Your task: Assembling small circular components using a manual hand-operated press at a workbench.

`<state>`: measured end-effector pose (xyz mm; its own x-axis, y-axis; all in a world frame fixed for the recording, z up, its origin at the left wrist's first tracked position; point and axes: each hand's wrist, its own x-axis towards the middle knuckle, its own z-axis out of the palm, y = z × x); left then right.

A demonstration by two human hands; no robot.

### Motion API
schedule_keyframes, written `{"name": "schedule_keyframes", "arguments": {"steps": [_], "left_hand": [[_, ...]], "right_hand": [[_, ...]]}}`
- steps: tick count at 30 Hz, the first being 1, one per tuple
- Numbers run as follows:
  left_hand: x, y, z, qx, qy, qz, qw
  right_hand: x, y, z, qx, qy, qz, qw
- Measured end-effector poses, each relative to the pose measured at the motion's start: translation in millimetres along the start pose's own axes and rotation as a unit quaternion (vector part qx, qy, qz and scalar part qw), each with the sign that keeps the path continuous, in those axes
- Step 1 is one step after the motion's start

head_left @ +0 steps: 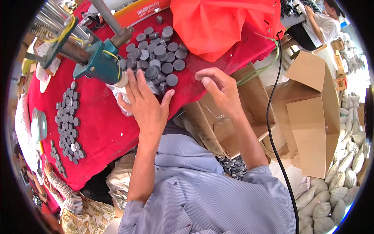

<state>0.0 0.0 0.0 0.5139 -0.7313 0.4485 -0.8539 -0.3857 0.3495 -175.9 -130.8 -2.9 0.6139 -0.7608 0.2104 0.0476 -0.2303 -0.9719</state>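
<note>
Grey discs lie near a white-lettered orange box.

**Dressed in blue-grey stripes**

I wear a shirt, pale blue-grey with fine, close stripes. Small dark buttons dot its front. My left sleeve and right sleeve end near the elbows; beyond them, my left hand and right hand are bare.

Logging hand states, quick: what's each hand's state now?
Left hand: open, fingers spread beside round dark-grey discs.
Right hand: fingers curled; whether holding anything cannot be told.
</note>
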Motion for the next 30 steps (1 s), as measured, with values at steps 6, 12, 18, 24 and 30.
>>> {"name": "schedule_keyframes", "arguments": {"steps": [6, 12, 18, 24, 30], "left_hand": [[8, 25, 18, -0.011, -0.033, 0.107, 0.994], [13, 31, 23, -0.035, -0.069, 0.121, 0.99], [18, 34, 29, -0.026, -0.075, 0.138, 0.987], [20, 40, 37, -0.109, -0.068, 0.113, 0.985], [6, 46, 35, -0.152, -0.058, 0.095, 0.982]], "right_hand": [[48, -20, 15, 0.05, 0.01, -0.097, 0.994], [81, 0, 0, -0.151, -0.048, -0.125, 0.979], [119, 26, -4, -0.22, 0.067, -0.195, 0.953], [188, 24, 33, -0.19, 0.016, -0.243, 0.951], [250, 43, 72, -0.328, -0.058, -0.165, 0.928]]}}
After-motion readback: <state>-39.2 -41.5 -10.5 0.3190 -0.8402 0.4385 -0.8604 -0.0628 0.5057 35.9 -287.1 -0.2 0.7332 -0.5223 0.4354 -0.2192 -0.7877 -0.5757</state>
